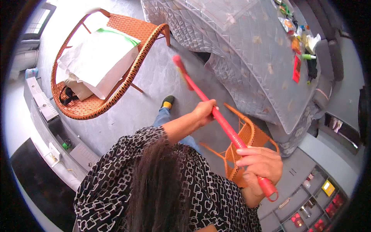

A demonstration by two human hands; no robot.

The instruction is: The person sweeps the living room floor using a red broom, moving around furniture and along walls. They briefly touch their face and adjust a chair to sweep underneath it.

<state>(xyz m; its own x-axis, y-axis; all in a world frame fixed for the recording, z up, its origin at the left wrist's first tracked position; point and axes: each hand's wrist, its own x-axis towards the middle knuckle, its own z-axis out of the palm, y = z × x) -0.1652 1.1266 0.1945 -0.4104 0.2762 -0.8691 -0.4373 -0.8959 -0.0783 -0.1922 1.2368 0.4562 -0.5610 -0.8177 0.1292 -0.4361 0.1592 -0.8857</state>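
Note:
A long red broom [229, 130] slants across the middle, its far end pointing away to the upper left. Its head is blurred, with a yellowish patch beside the red. My left hand [204, 111] is wrapped around the middle of the handle. Closer to me, my right hand [261, 164] grips the handle near its looped end. The broom head is over the grey floor [133, 110], between a round wicker chair [138, 65] and a quilt-covered piece of furniture [247, 73]; whether it touches the floor I cannot tell.
White sheets [98, 58] and a beige bag [78, 88] lie on the wicker chair. A smaller wicker chair [253, 135] stands just beyond my right hand. Assorted packets [296, 46] lie along the quilt's far right. Low cabinets [40, 98] line the left, shelves [305, 201] the lower right.

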